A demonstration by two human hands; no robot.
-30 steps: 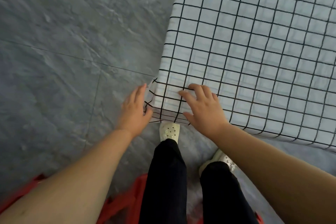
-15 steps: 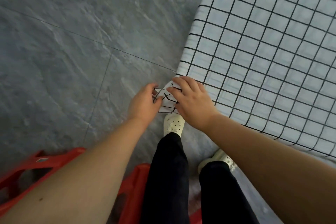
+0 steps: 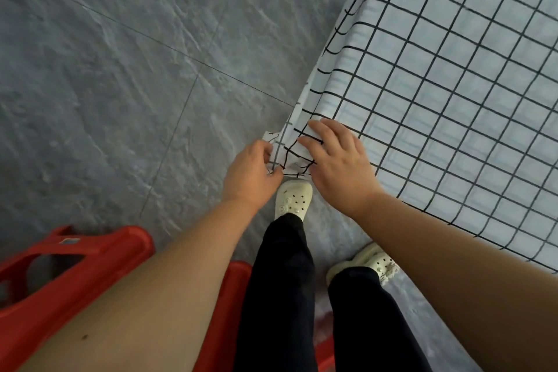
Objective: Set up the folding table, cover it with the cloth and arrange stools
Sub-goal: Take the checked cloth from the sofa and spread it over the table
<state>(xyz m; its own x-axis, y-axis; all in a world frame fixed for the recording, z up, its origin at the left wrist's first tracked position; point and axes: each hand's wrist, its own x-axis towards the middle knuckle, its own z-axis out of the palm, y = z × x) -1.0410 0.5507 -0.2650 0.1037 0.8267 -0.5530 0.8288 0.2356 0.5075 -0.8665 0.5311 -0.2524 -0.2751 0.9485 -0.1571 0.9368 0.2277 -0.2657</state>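
At the table's near corner, cloth [image 3: 453,93] is hanging over the edge; left hand [image 3: 250,174] is pinching its loose corner flap; right hand [image 3: 339,169] is pressing the cloth flat, fingers slightly apart. Red stool [image 3: 90,263] is standing beside the person's legs.

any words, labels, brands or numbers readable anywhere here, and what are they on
No text here can be read.
red stool: a small sticker on its top, too blurred to read.
checked cloth: only black grid lines, no writing.
white clogs: no writing visible.
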